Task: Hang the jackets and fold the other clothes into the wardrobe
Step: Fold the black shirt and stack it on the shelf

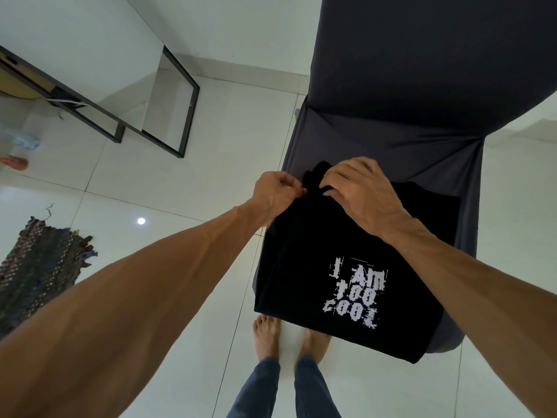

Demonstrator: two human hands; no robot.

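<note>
A black T-shirt (pixel 340 267) with white printed lettering lies spread on the seat of a chair in a dark grey cover (pixel 391 137), its lower edge hanging over the seat's front. My left hand (pixel 275 191) pinches the shirt's far left edge between thumb and curled fingers. My right hand (pixel 358 188) curls over the far edge just beside it and grips the bunched black cloth there. Both hands are at the far end of the shirt, close together. The wardrobe is not in view.
A black metal table frame (pixel 180 101) stands at the back left on the white tiled floor (pixel 187 188). A woven rug (pixel 39 267) lies at the left. My bare feet (pixel 289 336) stand just in front of the chair.
</note>
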